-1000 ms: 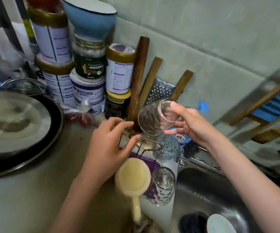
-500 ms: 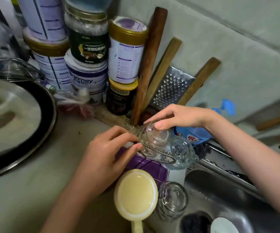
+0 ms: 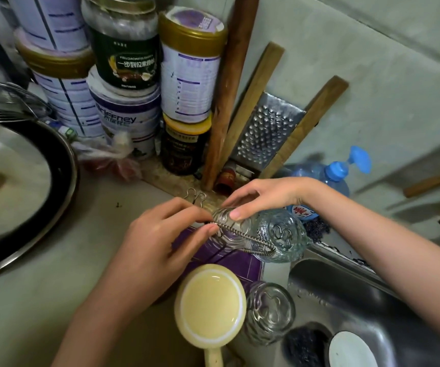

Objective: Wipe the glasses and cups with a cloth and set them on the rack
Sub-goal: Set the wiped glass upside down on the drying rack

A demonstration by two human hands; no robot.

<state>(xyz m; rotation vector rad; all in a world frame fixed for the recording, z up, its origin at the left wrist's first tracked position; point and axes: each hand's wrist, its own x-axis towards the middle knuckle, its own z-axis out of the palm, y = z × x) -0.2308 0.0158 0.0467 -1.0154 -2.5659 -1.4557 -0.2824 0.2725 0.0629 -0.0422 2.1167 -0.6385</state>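
seating the glass (image 3: pixel 224 241) on the rack (image 3: pixel 253 241) is the step in hand. one second earlier the glass is in the air above the rack, tilted, with its mouth toward the wall. half a second earlier it is mouth down and descending. now it stands mouth down on the wire rack with its base up, just beside the second glass (image 3: pixel 282 231) and apparently touching it.

right hand (image 3: pixel 266 194): the fingers (image 3: pixel 236 214) are clamped on the upturned base of the glass from above. release is not yet made.

left hand (image 3: pixel 160 245): its position matches both earlier views. thumb and forefinger pinch the coiled wire bar of the rack at its near end, which steadies the frame against the load.

the rack sits over a purple mat (image 3: pixel 229 260) at the edge of the bench (image 3: pixel 81 260), beside the sink (image 3: pixel 351 295). a third glass (image 3: pixel 269 311) and a yellow cup (image 3: pixel 209 303) also stand mouth down at the near side of the rack.

meaning for the task: placement of this glass is judged nearly complete, which makes four pieces on or at the rack. the remaining action for this piece is to open the right hand and lift clear without dragging the glass off its peg. risk: the wire frame looks light, so an early release by the left hand could let it tip. no cloth is identifiable in either hand.
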